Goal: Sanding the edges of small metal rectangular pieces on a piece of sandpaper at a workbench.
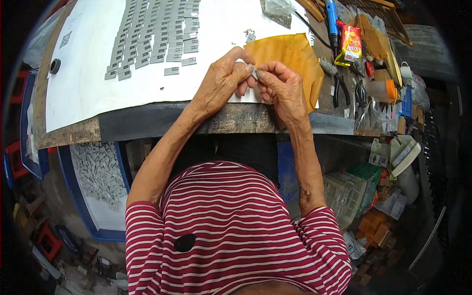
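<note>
Above the table's near edge, my left hand [220, 82] and my right hand [286, 90] meet, both pinching one small grey piece [254, 73] between thumbs and fingers. Most of that piece is covered by my fingertips, so its full shape is hidden. Under and beyond my right hand lies an orange-brown paper sheet or envelope [280, 49]. To the left, many small grey rectangular parts [152, 37], each with a dark slot, lie in slanted rows on white paper [86, 73]. A single grey part [171, 71] sits a little apart, nearest my left hand.
A heap of tiny bits [250, 35] and a clear bag of small parts [279, 11] lie farther back. At right are a blue electric screwdriver [332, 22], a red snack packet [350, 43] and black-handled pliers [340, 91]. A blue tray [91, 231] of grey parts stands below, left.
</note>
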Tool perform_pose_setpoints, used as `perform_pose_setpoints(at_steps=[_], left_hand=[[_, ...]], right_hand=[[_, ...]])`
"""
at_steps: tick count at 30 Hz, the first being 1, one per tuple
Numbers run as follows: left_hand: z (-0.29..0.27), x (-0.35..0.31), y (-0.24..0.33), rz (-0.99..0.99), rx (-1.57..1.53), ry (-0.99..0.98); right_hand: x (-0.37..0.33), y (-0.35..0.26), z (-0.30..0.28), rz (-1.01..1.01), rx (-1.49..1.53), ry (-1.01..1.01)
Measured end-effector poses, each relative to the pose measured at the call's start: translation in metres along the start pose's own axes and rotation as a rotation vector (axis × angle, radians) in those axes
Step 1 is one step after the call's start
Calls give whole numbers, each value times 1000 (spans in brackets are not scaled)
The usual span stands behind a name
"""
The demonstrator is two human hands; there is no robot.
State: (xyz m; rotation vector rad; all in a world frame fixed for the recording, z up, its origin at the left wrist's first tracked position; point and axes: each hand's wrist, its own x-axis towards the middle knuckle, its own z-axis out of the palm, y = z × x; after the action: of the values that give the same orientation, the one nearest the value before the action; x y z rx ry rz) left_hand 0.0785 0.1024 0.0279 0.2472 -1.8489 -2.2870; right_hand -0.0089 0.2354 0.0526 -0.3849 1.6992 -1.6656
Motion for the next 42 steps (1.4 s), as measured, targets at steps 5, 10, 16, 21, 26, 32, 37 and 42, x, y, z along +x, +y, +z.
perform_pose_setpoints(at_steps=[5,10,16,21,26,32,37,42], left_hand=[[0,0,0,6,-35,-12],[0,0,-3,-5,-14,-14],[0,-1,-4,142,272,49],[0,-1,-4,256,551,71],[-2,0,-6,304,578,96],[-9,-5,-1,308,620,124],[-28,-24,7,322,693,206],[-66,-54,13,207,750,366]], right_hand=[[1,3,1,-51,6,-2],[3,2,-1,-57,-10,15],[5,-4,-7,-51,-64,11],[7,-6,-10,-28,-131,-19],[10,-3,-12,-36,-89,-55],[8,-3,-6,-75,-39,-24],[-7,-11,-6,-126,-110,12],[-22,-10,-9,-187,-114,31]])
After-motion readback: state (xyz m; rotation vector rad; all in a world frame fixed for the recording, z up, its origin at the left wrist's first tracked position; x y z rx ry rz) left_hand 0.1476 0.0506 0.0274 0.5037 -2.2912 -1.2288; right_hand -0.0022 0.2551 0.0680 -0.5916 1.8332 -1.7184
